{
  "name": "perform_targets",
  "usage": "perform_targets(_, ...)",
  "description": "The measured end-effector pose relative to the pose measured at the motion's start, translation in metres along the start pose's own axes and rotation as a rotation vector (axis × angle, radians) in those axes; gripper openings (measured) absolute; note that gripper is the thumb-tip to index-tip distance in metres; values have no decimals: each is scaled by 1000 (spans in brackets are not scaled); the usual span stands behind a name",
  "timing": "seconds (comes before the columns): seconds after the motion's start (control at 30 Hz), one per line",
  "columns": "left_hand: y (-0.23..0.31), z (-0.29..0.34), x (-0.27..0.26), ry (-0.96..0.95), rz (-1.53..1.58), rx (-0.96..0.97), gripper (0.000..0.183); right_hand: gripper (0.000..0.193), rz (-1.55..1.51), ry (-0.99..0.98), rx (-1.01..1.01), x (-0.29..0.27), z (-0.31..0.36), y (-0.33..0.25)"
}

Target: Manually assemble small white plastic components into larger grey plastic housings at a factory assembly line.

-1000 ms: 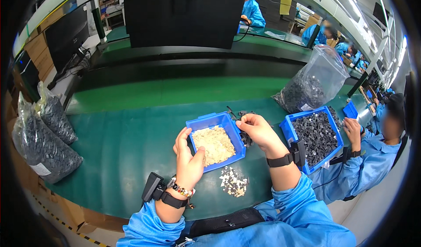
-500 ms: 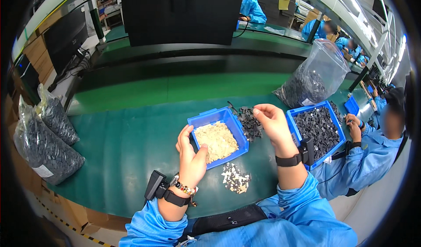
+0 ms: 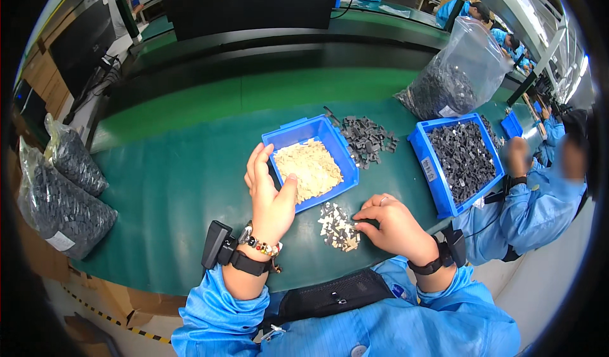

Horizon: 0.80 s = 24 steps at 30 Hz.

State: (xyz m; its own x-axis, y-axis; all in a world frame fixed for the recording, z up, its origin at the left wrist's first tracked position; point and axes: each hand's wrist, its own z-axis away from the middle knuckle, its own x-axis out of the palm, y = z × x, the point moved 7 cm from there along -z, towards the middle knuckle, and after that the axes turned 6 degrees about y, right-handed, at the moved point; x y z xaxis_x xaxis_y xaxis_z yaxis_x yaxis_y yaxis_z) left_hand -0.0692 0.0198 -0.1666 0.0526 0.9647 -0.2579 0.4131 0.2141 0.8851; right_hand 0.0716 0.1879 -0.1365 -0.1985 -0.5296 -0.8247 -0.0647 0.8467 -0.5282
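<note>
My left hand (image 3: 271, 208) grips the near left side of a blue bin (image 3: 347, 160), fingers along the outer wall and thumb over the rim. Small flat cream-coloured pieces (image 3: 309, 170) fill the bottom of this bin. My right hand (image 3: 399, 230) is low over the table, thumb and forefinger pinched at the right edge of a small pile of mixed black and cream pieces (image 3: 336, 227). Whatever sits between those fingertips is too small to make out. Beyond the bin's right side lies a loose heap of dark grey pieces (image 3: 368, 140).
To the right, a second blue bin (image 3: 438, 189) holds many black pieces, with a clear bag (image 3: 444, 90) of dark pieces behind it. Two filled bags (image 3: 66, 214) stand far left. A co-worker in a blue sleeve (image 3: 530, 198) sits at right. A dark monitor (image 3: 247, 5) stands at the back.
My right hand has come from the dark grey heap back toward me, down to the mixed pile. My left hand stays on the bin. The whole view has shifted slightly.
</note>
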Motion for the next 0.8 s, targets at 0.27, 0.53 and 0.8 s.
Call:
perform_targets(0.27,0,2,-1,8,-17,11,59,10,-71,-45,25,8,4,1)
perform_targets(0.53,9,3,-4,20,-48,2,56,6,-269,-107,208,1,-1,10)
perform_targets(0.8,67,10,-13,22,-261,376,27,8,-317,55,14,-23,-9,-5)
